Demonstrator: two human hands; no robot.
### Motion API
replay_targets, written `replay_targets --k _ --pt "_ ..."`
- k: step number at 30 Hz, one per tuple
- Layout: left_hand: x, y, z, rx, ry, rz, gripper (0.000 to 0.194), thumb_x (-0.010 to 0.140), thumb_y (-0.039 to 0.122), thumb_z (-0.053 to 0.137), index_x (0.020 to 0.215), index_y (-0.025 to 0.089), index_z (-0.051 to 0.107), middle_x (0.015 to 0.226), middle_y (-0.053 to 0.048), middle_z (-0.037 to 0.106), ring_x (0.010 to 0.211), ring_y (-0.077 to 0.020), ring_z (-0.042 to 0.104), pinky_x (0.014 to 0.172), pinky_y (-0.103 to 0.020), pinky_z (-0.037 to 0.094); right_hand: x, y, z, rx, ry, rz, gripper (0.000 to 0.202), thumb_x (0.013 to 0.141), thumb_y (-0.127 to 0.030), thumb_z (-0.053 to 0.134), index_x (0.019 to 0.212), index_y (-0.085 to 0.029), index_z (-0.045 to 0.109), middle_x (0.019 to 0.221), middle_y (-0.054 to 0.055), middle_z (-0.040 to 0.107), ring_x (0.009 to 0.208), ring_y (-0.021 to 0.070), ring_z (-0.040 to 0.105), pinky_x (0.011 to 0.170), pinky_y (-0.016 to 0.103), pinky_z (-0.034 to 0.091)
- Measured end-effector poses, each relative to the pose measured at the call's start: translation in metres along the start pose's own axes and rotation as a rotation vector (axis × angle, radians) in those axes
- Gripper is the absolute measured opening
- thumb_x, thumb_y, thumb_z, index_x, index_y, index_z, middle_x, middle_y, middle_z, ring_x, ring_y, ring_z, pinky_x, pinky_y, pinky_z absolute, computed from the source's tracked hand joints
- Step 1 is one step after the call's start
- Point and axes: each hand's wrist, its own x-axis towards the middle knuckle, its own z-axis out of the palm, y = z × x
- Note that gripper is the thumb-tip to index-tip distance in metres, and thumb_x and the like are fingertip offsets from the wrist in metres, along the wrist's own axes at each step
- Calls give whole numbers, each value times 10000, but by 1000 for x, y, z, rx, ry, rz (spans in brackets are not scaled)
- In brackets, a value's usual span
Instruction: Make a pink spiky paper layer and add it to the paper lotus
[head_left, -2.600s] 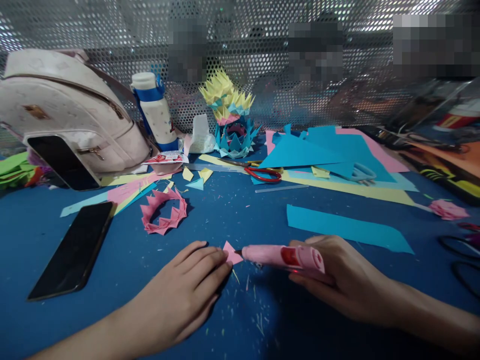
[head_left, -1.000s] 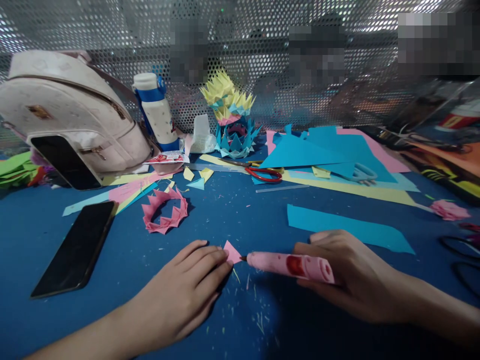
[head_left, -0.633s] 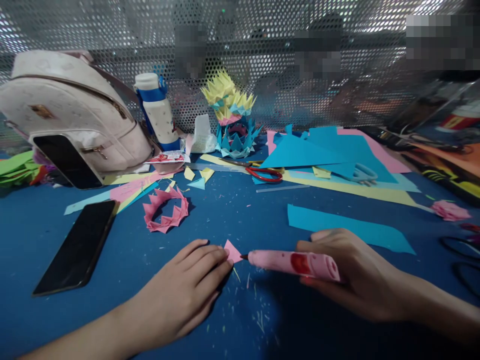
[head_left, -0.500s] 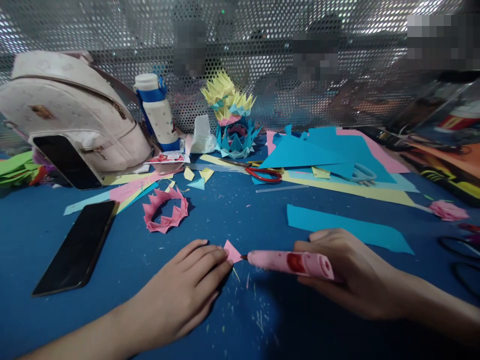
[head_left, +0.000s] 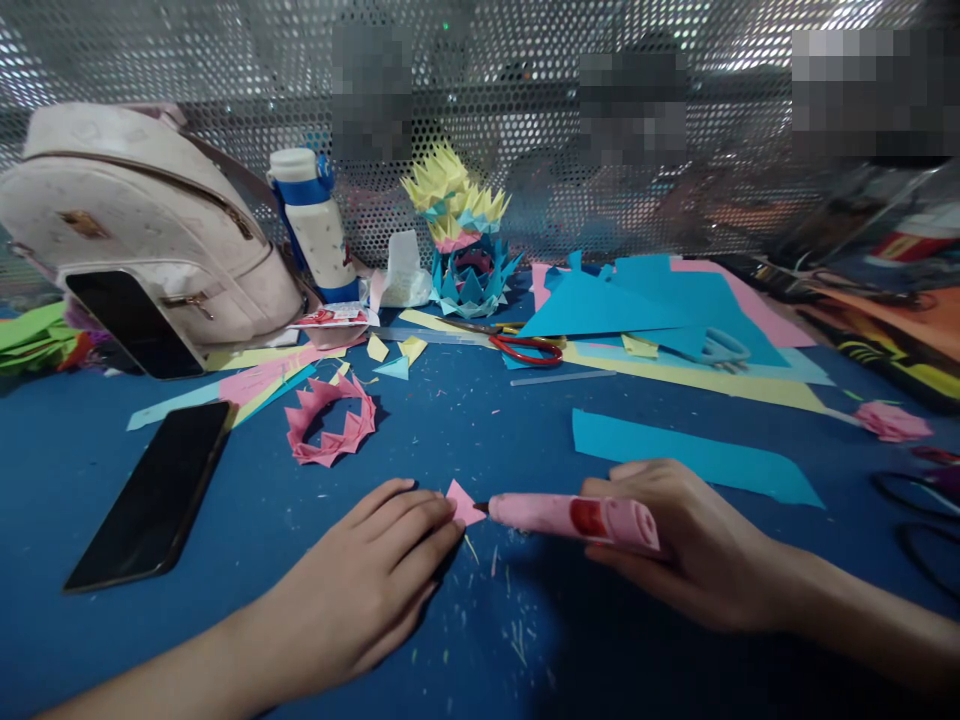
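On the blue tabletop my left hand point(head_left: 386, 565) lies flat, its fingertips over the left edge of a small folded pink paper triangle point(head_left: 466, 507). My right hand point(head_left: 694, 545) is wrapped round a pink hot glue gun point(head_left: 562, 515). The gun's dark nozzle points left and meets the triangle's right corner, or nearly so; I cannot tell if they touch. A ring of pink folded paper points point(head_left: 352, 430) sits beyond my left hand. Beyond my right hand lies a blue paper strip point(head_left: 675, 450).
A black phone point(head_left: 154, 500) lies at left, another leans on a white backpack point(head_left: 142, 220). A bottle point(head_left: 319, 235) and folded-paper models point(head_left: 472, 275) stand at the back. Red-handled scissors point(head_left: 529, 350) lie near blue paper sheets point(head_left: 645, 290). Cords point(head_left: 915, 540) are at right.
The glue gun in my right hand has shifted slightly left, its nozzle closer over the pink triangle's corner. My left hand and the triangle stay nearly where they were.
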Motion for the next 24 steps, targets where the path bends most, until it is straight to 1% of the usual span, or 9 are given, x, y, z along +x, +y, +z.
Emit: replay_targets --k 2,7,13,19,21,24 --pt "0 0 0 2 0 4 512 934 141 442 1439 96 371 1374 -153 527 1273 -270 471 1120 -520 362 0 0 1 -5 -7 0 260 928 -314 494 707 -203 414 581 -41 467 496 106 377 524 284 261" --pt "0 0 2 -13 13 -4 509 926 136 445 1430 101 387 1364 -152 539 1271 -272 479 1121 -518 362 1 -2 1 18 34 23 253 919 -307 490 703 -208 400 571 -35 476 497 114 399 520 291 285" --pt "0 1 0 -20 36 0 486 931 132 427 1417 108 407 1341 -157 558 1250 -268 502 1107 -516 383 2 -2 1 38 15 46 249 922 -317 484 711 -216 398 563 -28 481 493 124 411 517 295 285" --pt "0 0 0 -15 14 3 506 929 141 439 1430 95 388 1350 -156 546 1263 -273 486 1117 -510 369 2 -2 2 49 11 53 249 915 -319 490 709 -216 395 568 -24 482 493 127 412 517 297 291" --pt "0 0 0 -1 12 6 506 929 138 436 1430 90 386 1358 -156 540 1265 -275 483 1119 -514 362 2 -1 3 55 21 53 242 921 -309 485 714 -213 404 582 -23 485 502 123 407 523 292 304" --pt "0 1 0 18 16 6 496 932 143 443 1423 92 396 1354 -152 547 1252 -272 494 1114 -513 367 0 2 4 60 81 62 275 928 -309 476 683 -206 408 587 -19 475 507 113 395 521 281 317"
